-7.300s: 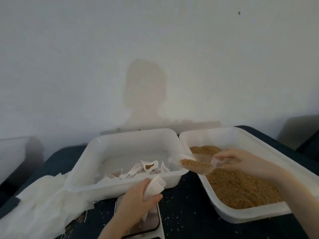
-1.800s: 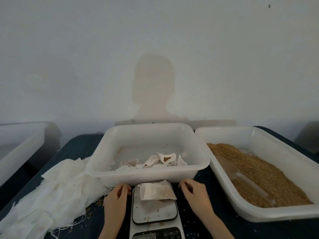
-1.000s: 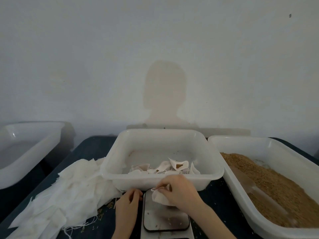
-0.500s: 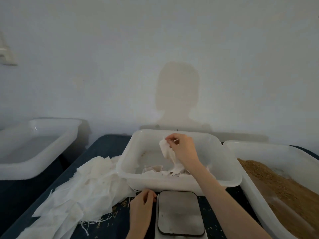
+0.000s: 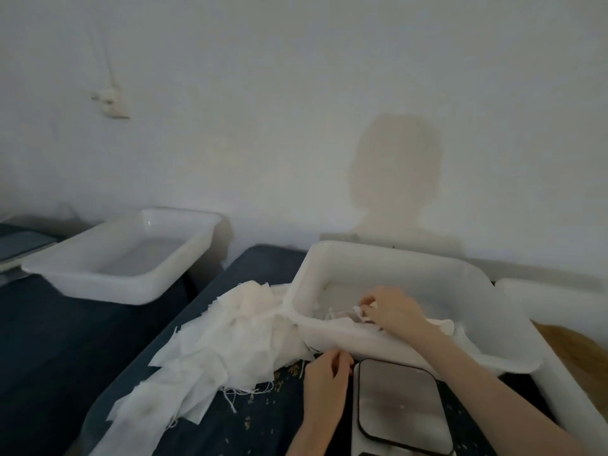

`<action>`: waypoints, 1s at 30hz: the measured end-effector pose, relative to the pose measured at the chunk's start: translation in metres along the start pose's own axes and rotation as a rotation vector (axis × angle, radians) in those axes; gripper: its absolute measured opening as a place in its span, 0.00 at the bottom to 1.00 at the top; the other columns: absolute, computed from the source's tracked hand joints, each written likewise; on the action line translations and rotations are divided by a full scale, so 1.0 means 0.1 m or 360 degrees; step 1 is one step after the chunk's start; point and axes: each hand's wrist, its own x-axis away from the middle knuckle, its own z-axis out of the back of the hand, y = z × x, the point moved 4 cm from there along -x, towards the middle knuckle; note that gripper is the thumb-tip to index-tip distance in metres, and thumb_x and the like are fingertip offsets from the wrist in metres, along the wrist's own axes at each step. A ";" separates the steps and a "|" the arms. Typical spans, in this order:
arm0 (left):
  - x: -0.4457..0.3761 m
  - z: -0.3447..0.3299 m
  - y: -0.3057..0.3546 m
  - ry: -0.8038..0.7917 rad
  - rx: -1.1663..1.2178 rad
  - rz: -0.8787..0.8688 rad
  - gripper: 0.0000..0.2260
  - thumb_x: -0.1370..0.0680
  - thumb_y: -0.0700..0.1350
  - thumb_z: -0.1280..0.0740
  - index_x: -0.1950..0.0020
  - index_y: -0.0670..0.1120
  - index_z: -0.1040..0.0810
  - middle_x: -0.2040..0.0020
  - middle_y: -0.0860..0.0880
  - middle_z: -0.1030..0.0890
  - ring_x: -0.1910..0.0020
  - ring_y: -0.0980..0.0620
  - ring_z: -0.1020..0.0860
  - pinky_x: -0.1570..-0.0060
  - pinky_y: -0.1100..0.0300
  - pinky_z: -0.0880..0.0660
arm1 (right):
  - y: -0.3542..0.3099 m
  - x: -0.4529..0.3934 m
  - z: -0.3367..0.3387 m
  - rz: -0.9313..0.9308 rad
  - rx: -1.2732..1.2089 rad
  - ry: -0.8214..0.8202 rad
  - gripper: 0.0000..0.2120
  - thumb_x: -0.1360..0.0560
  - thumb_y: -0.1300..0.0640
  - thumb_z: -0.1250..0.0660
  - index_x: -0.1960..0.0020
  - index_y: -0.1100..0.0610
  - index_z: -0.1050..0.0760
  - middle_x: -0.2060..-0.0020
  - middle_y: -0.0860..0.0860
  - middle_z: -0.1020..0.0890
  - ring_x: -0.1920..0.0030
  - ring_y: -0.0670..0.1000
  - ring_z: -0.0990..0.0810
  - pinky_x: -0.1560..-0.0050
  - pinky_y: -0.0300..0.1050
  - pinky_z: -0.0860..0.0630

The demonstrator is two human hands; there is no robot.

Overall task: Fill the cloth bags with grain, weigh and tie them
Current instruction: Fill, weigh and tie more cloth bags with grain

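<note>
My right hand (image 5: 393, 311) reaches into the middle white tub (image 5: 378, 255) and pinches a small white cloth bag (image 5: 357, 313) low among the other filled bags (image 5: 339, 319) lying there. My left hand (image 5: 325, 378) rests on the dark table at the left edge of the scale (image 5: 401, 411), its fingers loosely curled and holding nothing. The scale's plate is bare. A heap of flat cloth bags (image 5: 230, 340) lies left of the tub. The grain tub (image 5: 559, 301) stands at the right, with brown grain (image 5: 582, 353) partly in view.
A further white tub (image 5: 131, 255) sits at the far left on a separate dark surface, with a gap between it and the table. Loose grains and threads (image 5: 263, 390) are scattered on the table in front of the cloth heap. The wall is close behind.
My right hand lifted the bag off the scale, carried it over the middle tub and has lowered it among the other bags. The view has swung left. The left hand stayed by the scale.
</note>
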 end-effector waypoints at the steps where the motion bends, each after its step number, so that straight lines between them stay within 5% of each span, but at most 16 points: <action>1: 0.00 0.02 0.02 0.0038 0.0034 -0.0037 0.13 0.21 0.45 0.37 0.66 0.50 0.24 0.69 0.52 0.22 0.68 0.59 0.26 0.66 0.68 0.31 | -0.06 0.05 0.03 0.0039 -0.0020 0.0059 0.11 0.23 0.52 0.39 0.51 0.51 0.18 0.49 0.48 0.18 0.52 0.51 0.21 0.52 0.46 0.24; 4: 0.02 0.16 0.07 0.0220 0.0054 -0.0140 0.12 0.22 0.45 0.38 0.66 0.46 0.25 0.70 0.49 0.24 0.72 0.57 0.30 0.69 0.66 0.35 | -0.25 0.23 0.08 0.0173 -0.0144 0.0202 0.09 0.22 0.51 0.38 0.51 0.48 0.18 0.46 0.46 0.18 0.52 0.49 0.21 0.55 0.42 0.27; 8: -0.05 0.58 0.11 0.0654 -0.0038 -0.0179 0.10 0.21 0.47 0.39 0.62 0.53 0.25 0.68 0.54 0.24 0.68 0.56 0.26 0.68 0.66 0.32 | -0.41 0.48 0.07 0.0245 -0.0125 0.0211 0.10 0.22 0.48 0.39 0.51 0.45 0.18 0.54 0.47 0.20 0.59 0.48 0.21 0.59 0.42 0.27; 11: -0.23 0.93 0.08 0.0875 -0.0213 -0.0136 0.04 0.21 0.45 0.38 0.50 0.53 0.25 0.55 0.57 0.24 0.55 0.56 0.26 0.57 0.69 0.32 | -0.45 0.61 0.07 0.0302 -0.0125 0.0238 0.09 0.22 0.49 0.38 0.50 0.44 0.18 0.57 0.42 0.20 0.60 0.45 0.22 0.60 0.40 0.31; 15: -0.57 1.29 -0.13 0.0893 -0.0547 0.0157 0.15 0.22 0.46 0.36 0.36 0.46 0.29 0.38 0.47 0.28 0.39 0.47 0.30 0.42 0.55 0.31 | -0.39 0.74 0.07 0.0298 -0.0299 0.0303 0.07 0.24 0.52 0.35 0.54 0.44 0.18 0.73 0.36 0.25 0.68 0.42 0.25 0.65 0.35 0.31; 20: -0.77 1.41 -0.25 0.0645 -0.0697 0.0307 0.07 0.23 0.44 0.40 0.60 0.45 0.26 0.64 0.50 0.24 0.62 0.50 0.25 0.60 0.53 0.25 | -0.37 0.85 0.05 0.0333 -0.0417 0.0289 0.06 0.24 0.52 0.34 0.56 0.45 0.18 0.69 0.26 0.25 0.66 0.39 0.24 0.64 0.35 0.28; 24: -0.77 1.41 -0.16 0.0675 -0.0785 0.0180 0.10 0.21 0.44 0.40 0.61 0.48 0.26 0.66 0.52 0.25 0.64 0.53 0.26 0.64 0.58 0.28 | -0.30 0.88 0.07 0.0289 -0.0494 0.0306 0.06 0.24 0.52 0.33 0.57 0.44 0.18 0.69 0.35 0.21 0.66 0.40 0.24 0.62 0.37 0.26; 30: -0.55 1.53 0.42 0.0903 -0.0590 -0.0174 0.09 0.19 0.45 0.42 0.60 0.48 0.31 0.71 0.51 0.29 0.72 0.55 0.31 0.73 0.62 0.38 | -0.30 0.96 0.15 0.0293 -0.0551 0.0288 0.09 0.24 0.52 0.34 0.59 0.39 0.22 0.69 0.26 0.25 0.67 0.38 0.26 0.61 0.31 0.30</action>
